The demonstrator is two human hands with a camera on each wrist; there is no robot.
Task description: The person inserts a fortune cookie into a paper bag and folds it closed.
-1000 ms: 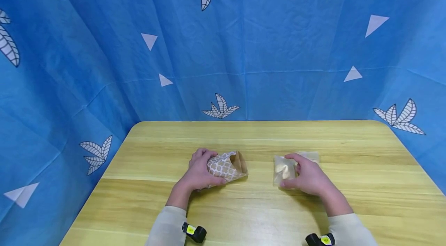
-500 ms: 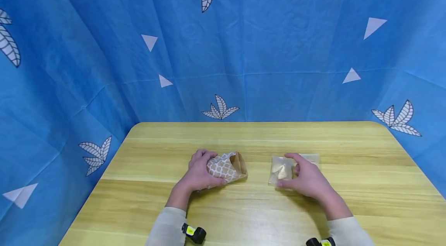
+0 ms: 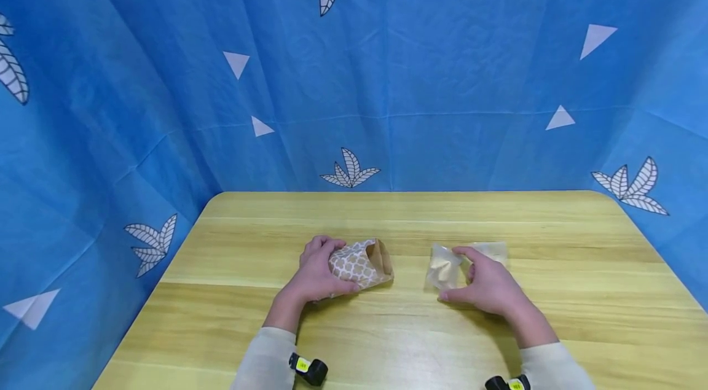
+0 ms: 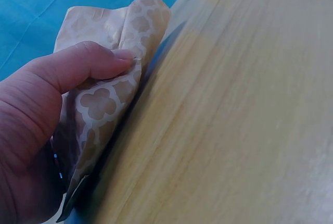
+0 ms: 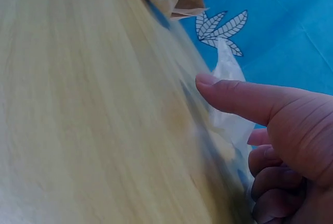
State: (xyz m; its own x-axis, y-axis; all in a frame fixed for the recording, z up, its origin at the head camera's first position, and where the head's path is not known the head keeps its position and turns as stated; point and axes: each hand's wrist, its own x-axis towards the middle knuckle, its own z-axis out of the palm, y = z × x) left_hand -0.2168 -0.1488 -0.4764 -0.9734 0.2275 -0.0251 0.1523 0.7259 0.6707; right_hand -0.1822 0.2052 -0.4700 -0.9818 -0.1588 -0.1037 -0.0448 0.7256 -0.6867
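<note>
short of the far edge of the table (image 3: 409, 212), the left hand (image 3: 321, 272) gripped a paper bag (image 3: 351, 266); the right hand (image 3: 488, 282) spanned a packet (image 3: 441, 270), pinch unclear.

Between the patterned bag (image 3: 354, 265) and translucent packet (image 3: 442, 268), a lane runs up to the desk's (image 3: 412, 221) far edge, where the curtain (image 3: 464, 70) seems to wall it off! Left hand (image 3: 322, 273) blocks one flank, right hand (image 3: 487, 282) the other.
</note>
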